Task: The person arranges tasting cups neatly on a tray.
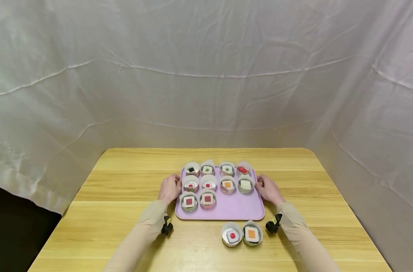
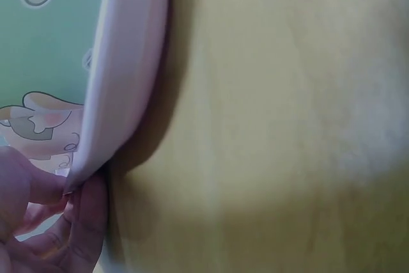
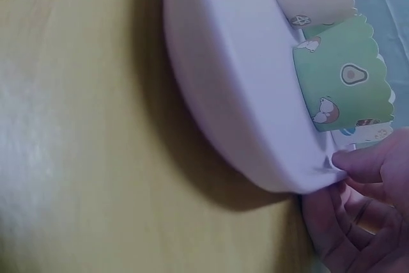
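Note:
A lilac tray (image 1: pixel 238 206) lies on the wooden table, bearing several paper cups with small sushi-like pieces in them. My left hand (image 1: pixel 170 187) pinches the tray's left rim between thumb and fingers; in the left wrist view the fingers (image 2: pixel 86 222) curl beneath the edge. On the opposite side my right hand (image 1: pixel 268 188) pinches the right rim, its thumb (image 3: pixel 367 163) on top and fingers below. Nearest that hand stands a green patterned cup (image 3: pixel 339 71) with a white piece inside. The tray's front right part bears no cups.
Two more cups stand on the table in front of the tray: one with a red-topped piece (image 1: pixel 231 236), the other with an orange-topped piece (image 1: pixel 252 234). Pale curtains (image 1: pixel 213 94) hang behind and beside the wooden table (image 1: pixel 124 189).

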### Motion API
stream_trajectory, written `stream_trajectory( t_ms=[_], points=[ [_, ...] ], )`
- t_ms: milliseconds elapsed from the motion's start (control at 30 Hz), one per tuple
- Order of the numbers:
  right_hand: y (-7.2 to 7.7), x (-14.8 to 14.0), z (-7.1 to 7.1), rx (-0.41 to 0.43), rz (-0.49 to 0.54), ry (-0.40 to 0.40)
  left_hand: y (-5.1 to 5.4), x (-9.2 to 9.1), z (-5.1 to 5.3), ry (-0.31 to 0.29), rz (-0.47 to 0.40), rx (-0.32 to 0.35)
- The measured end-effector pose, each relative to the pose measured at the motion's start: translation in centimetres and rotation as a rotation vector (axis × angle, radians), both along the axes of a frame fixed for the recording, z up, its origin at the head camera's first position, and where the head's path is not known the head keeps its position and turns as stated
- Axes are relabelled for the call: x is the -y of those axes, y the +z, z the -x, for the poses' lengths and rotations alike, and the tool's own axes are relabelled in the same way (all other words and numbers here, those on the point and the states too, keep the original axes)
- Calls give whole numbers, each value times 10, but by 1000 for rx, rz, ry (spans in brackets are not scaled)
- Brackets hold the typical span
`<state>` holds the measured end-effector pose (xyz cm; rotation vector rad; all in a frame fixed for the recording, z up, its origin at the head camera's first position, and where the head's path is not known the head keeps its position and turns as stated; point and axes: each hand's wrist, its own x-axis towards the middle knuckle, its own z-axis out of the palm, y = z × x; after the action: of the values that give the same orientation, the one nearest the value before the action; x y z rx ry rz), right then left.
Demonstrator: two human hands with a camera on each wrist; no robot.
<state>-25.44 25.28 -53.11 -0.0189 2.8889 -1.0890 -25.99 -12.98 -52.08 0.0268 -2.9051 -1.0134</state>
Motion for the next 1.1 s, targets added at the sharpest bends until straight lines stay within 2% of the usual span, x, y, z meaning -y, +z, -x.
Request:
stream_trajectory(
  t_ms=[233,333,467,667,767,967,1100],
  points=[
    [10,-4,-5,72,111,76,1,0,0,1,-12,36],
    [17,-5,-7,100,121,101,1,-1,1,8,-13,47],
    [26,-5,-11,118,94,91,1,-3,1,14,-17,61],
    [45,2,-20,40,-16,55,0,-2,0,20,-19,72],
    [55,7,-24,-27,-64,77,0,-2,0,17,-13,70],
    [72,23,-33,-141,-134,175,2,-2,-1,14,-14,73],
    [82,36,-41,-146,-167,266,3,-1,0,10,-18,81]
  ],
)
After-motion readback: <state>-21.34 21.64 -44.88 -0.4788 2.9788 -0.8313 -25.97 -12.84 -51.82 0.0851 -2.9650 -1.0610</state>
